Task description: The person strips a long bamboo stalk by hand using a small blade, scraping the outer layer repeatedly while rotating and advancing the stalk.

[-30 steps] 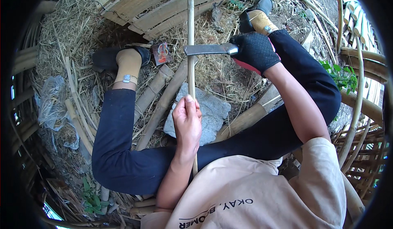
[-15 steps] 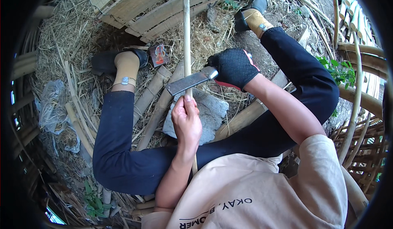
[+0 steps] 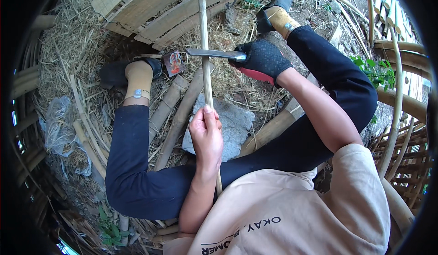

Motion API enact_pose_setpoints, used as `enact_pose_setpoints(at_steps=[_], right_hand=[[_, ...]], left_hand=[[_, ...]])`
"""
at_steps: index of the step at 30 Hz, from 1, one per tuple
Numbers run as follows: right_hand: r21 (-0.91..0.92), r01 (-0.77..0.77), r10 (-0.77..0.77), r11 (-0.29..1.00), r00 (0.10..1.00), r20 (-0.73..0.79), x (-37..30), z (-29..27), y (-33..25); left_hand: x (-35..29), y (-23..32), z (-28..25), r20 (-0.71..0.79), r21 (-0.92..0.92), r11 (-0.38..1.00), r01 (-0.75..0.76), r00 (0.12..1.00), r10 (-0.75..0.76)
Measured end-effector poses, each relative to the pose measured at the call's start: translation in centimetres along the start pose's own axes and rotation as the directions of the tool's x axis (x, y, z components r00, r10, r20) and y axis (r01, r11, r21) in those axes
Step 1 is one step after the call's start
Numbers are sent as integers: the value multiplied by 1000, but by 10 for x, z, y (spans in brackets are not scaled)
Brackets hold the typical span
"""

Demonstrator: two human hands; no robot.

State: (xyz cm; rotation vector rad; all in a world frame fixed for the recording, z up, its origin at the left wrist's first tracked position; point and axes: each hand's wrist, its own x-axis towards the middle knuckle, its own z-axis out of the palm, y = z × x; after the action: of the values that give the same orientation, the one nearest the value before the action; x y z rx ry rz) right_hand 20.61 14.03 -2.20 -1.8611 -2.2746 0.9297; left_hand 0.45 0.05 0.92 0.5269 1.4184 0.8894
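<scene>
My left hand (image 3: 206, 136), bare, is closed around a long pale wooden or bamboo strip (image 3: 205, 79), its thumb lying along the near part. The strip runs from my lap, past a grey stone (image 3: 235, 125), to wooden slats at the far side. In a black and red glove, my right hand (image 3: 264, 62) grips a broad-bladed knife; its handle is mostly hidden in the fist. The knife's blade (image 3: 216, 54) crosses the strip farther out than my left hand, seen nearly edge-on, touching or just over it.
Curved wooden slats (image 3: 155, 9) stand at the far side. Cut bamboo pieces (image 3: 175, 113) lie between my legs beside a small printed packet (image 3: 174, 63). Crumpled plastic (image 3: 59, 123) lies at the left. Bamboo poles (image 3: 392, 13) are stacked at the far right, and straw covers the ground.
My right hand has moved the knife away from me along the strip, and its blade has turned from flat to nearly edge-on. My left hand keeps its hold.
</scene>
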Motion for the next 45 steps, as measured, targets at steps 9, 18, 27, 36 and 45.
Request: enact_pose_setpoints(at_steps=[9,18,27,36,45], right_hand=[[-154,175,-151,972,977,153,-18,-4,-28],[-237,173,-163,956,985,61,-14,-2,-27],[-258,167,-162,952,986,39,-7,5,-20],[-208,-3,-31,978,986,-162,9,-15,18],[-174,194,-177,965,979,105,-22,-1,-32]], left_hand=[[3,-10,2,-95,316,939,-135,980,173],[6,-15,-1,-54,278,946,-166,981,188],[4,-6,-2,-79,306,943,-129,984,160],[3,-13,-2,-71,226,964,-137,985,156],[6,-9,0,-92,312,941,-135,981,171]])
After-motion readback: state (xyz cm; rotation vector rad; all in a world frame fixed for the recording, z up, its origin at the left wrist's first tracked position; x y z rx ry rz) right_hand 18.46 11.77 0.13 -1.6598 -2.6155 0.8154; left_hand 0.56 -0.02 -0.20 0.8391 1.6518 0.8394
